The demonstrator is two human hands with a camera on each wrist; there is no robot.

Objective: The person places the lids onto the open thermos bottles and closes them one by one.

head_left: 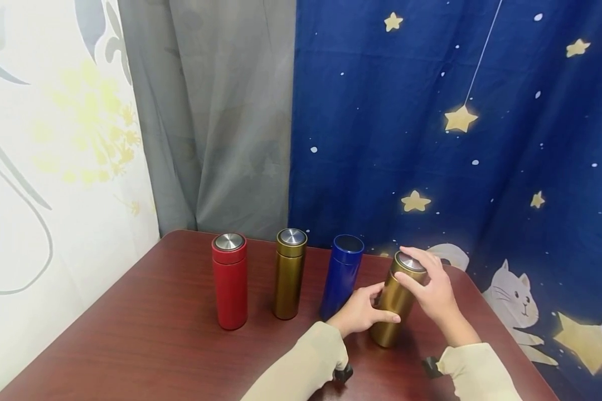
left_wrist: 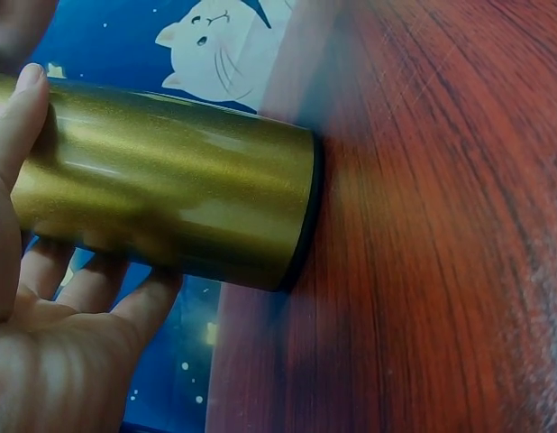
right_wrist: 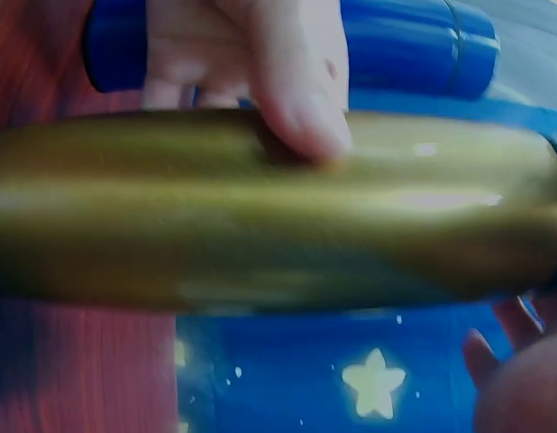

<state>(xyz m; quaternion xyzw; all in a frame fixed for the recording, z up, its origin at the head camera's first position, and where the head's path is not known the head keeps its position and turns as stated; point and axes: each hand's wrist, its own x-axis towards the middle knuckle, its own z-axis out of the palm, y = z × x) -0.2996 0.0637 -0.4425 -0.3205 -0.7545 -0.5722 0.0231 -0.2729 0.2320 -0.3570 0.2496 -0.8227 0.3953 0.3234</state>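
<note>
On the right side of the table, a gold thermos flask (head_left: 396, 299) with a silver-topped lid (head_left: 410, 262) stands nearly upright. My left hand (head_left: 358, 313) grips its body from the left, thumb across the front and fingers behind. Over the top, my right hand (head_left: 435, 289) holds the lid between thumb and fingers. In the left wrist view the dark base of the gold thermos flask (left_wrist: 179, 180) is right at the tabletop. The right wrist view shows the left thumb (right_wrist: 301, 113) pressed on the gold wall.
Behind my left hand stands a blue thermos flask (head_left: 342, 273). Further left are a second gold thermos flask (head_left: 287, 284) and a red one (head_left: 231, 295). The dark red wooden table (head_left: 170, 334) ends at a blue star-patterned curtain (head_left: 371, 139) and a grey curtain (head_left: 231, 122).
</note>
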